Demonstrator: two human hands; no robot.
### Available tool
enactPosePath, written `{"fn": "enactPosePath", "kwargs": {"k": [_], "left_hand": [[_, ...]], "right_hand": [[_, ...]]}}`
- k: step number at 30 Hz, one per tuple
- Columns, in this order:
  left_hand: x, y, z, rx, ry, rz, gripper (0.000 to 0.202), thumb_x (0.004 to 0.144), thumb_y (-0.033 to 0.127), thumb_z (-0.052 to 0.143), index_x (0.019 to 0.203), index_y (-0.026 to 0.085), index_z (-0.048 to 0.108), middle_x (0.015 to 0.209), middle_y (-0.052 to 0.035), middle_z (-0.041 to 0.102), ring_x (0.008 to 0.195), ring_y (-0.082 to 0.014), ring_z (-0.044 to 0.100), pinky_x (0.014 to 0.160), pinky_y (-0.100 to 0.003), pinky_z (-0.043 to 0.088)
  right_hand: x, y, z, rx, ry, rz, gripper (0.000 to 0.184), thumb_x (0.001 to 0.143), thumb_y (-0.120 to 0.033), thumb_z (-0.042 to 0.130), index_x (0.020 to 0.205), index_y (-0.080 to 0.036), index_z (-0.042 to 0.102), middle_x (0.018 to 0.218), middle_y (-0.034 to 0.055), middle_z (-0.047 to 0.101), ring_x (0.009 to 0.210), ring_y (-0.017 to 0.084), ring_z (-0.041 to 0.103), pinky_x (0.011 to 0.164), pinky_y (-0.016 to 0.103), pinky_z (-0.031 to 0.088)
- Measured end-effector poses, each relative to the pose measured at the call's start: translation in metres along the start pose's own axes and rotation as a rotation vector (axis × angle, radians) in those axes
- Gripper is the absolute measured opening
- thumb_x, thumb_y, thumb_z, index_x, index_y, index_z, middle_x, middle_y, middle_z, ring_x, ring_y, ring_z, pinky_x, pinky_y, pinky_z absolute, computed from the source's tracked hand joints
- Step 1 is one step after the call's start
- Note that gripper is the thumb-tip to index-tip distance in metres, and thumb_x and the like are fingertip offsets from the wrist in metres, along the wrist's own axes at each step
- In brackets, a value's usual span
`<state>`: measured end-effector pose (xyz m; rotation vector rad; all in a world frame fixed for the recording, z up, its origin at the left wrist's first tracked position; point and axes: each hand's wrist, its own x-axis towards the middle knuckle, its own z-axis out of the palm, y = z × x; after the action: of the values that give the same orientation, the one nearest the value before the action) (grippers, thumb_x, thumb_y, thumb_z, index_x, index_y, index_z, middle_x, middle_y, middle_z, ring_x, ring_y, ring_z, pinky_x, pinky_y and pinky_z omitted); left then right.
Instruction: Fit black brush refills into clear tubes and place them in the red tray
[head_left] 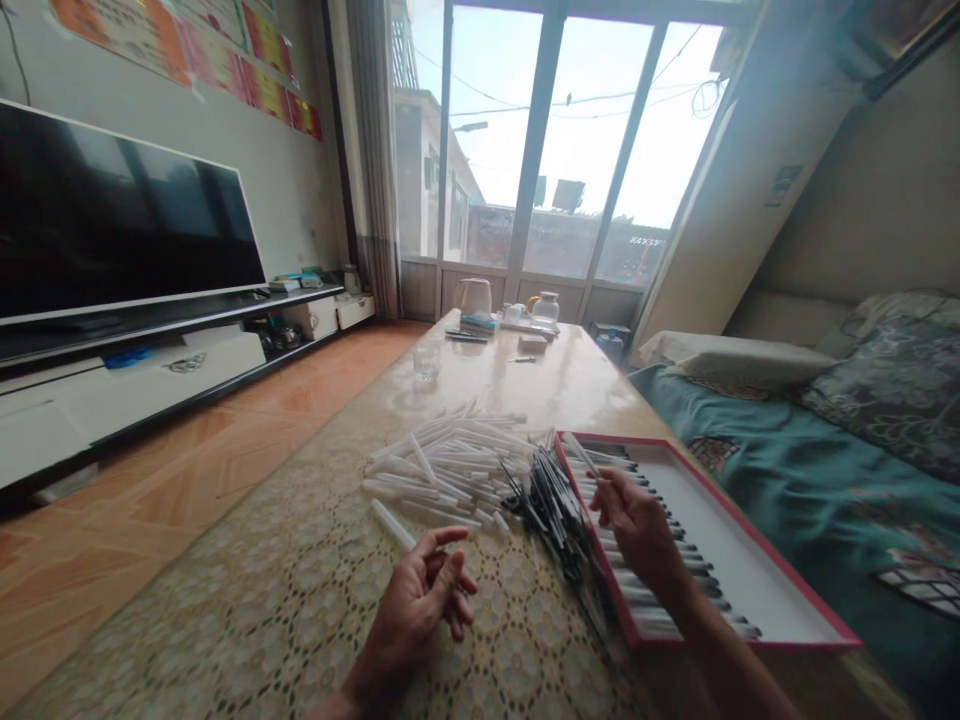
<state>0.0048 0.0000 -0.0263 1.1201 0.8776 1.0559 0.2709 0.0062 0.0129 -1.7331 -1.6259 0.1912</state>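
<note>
Right now, the right hand (pixel 637 530) is hanging over the tray (pixel 750 560) near its left rim, fingers curled loosely together; whether they are pinching anything, I can't tell. Rows of tipped tubes (pixel 652 622) are lying across the tray beneath it. Just left of the tray, a heap of dark rods (pixel 559 520) is spreading over the counter (pixel 247 610), and a pile of white tubes (pixel 442 470) is sitting farther left. The left hand (pixel 416 610) is hovering well left of the tray, fingers spread apart, gripping nothing visible. One loose tube (pixel 394 525) is lying just beyond its fingertips, its long axis slanting down toward that hand, which is the nearer of the two.
</note>
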Motion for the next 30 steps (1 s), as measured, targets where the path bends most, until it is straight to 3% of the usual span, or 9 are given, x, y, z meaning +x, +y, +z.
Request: {"fn": "enactPosePath", "kwargs": {"k": [5,10,14,22,26,30], "left_hand": [[-0.002,0.003,0.002,-0.005,0.014,-0.004,0.042,0.074,0.046,0.062,0.102,0.016,0.052,0.059,0.0025,0.061,0.041,-0.0116,0.057,0.036,-0.021,0.044],[-0.002,0.003,0.002,-0.022,0.017,-0.013,0.041,0.073,0.045,0.062,0.101,0.016,0.052,0.059,0.0028,0.061,0.041,-0.0113,0.057,0.036,-0.021,0.044],[-0.002,0.002,0.002,-0.041,0.033,-0.012,0.040,0.073,0.045,0.062,0.098,0.016,0.052,0.058,0.0033,0.060,0.041,-0.0114,0.056,0.036,-0.021,0.044],[-0.004,0.007,0.002,-0.069,0.202,-0.019,0.037,0.073,0.041,0.062,0.098,0.017,0.052,0.058,0.0035,0.060,0.041,-0.0106,0.054,0.037,-0.021,0.042],[-0.005,0.009,0.002,-0.101,0.257,-0.023,0.036,0.073,0.040,0.062,0.098,0.017,0.052,0.057,0.0043,0.059,0.041,-0.0101,0.052,0.037,-0.021,0.040],[-0.005,0.011,0.000,-0.124,0.308,-0.002,0.036,0.070,0.040,0.065,0.095,0.018,0.053,0.057,0.0043,0.060,0.042,-0.0112,0.053,0.038,-0.022,0.041]], "right_hand": [[0.020,0.037,0.003,-0.186,0.098,0.171,0.031,0.092,-0.027,0.027,0.103,-0.013,0.052,0.072,0.0060,0.066,0.062,0.018,0.063,0.056,0.025,0.043],[0.040,0.048,0.003,-0.442,0.079,0.200,0.023,0.087,-0.021,0.040,0.093,-0.015,0.062,0.090,0.0121,0.064,0.083,0.021,0.061,0.068,0.028,0.039],[0.061,0.049,-0.001,-0.617,0.022,0.164,0.023,0.086,-0.016,0.043,0.088,-0.017,0.065,0.096,0.0127,0.060,0.094,0.025,0.055,0.073,0.033,0.034],[0.077,0.057,0.005,-0.724,-0.120,0.053,0.025,0.083,-0.007,0.043,0.081,-0.016,0.066,0.089,0.0113,0.061,0.088,0.023,0.055,0.068,0.030,0.032],[0.078,0.056,0.006,-0.676,-0.115,-0.009,0.024,0.085,-0.009,0.043,0.085,-0.017,0.066,0.088,0.0101,0.062,0.085,0.022,0.056,0.069,0.029,0.033],[0.070,0.034,0.014,-0.602,-0.048,-0.083,0.025,0.090,-0.013,0.039,0.089,-0.014,0.064,0.090,0.0107,0.061,0.088,0.021,0.055,0.075,0.028,0.034]]}}
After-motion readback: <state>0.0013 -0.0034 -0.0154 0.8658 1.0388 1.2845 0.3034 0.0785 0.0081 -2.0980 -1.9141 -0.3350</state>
